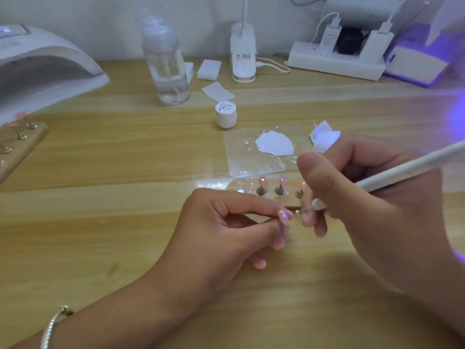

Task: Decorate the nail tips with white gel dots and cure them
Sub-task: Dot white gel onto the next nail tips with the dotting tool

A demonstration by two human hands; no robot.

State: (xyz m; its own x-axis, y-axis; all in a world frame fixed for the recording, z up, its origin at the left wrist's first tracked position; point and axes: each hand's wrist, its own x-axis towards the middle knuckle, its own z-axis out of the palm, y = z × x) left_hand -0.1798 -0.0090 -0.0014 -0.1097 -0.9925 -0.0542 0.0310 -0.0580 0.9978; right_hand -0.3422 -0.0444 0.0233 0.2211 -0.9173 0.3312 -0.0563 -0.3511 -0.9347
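Both hands sit low over the wooden table [113, 197], close together near the middle of my view. The left hand [221, 230] comes in from the lower left with a silver bracelet [52, 326] on the forearm. Its thumb and forefinger are closed in a pinch on a pink nail tip [285, 214], and the other fingers curl under toward the palm. I can make out pale specks on that tip.

The right hand [372, 197] reaches in from the right edge, fingers wrapped round a white dotting pen [407, 167] in a writing grip, thumb on top. The shaft slants up and away to the right. At the pen's metal point is a white bead [373, 212], just beside the end of the pinched tip; whether they touch I cannot tell.

Just behind the hands stands a holder strip [239, 188] with three more pink tips [281, 180] on metal posts, the rightmost partly hidden by the right thumb. Beyond it lies a clear sheet [241, 159] bearing a puddle of white gel [274, 143], and behind that a small lidded gel jar [225, 114]. A white curing lamp [50, 69] sits far left with a second holder board [22, 144] in front of it; another lamp [415, 64] glows violet far right
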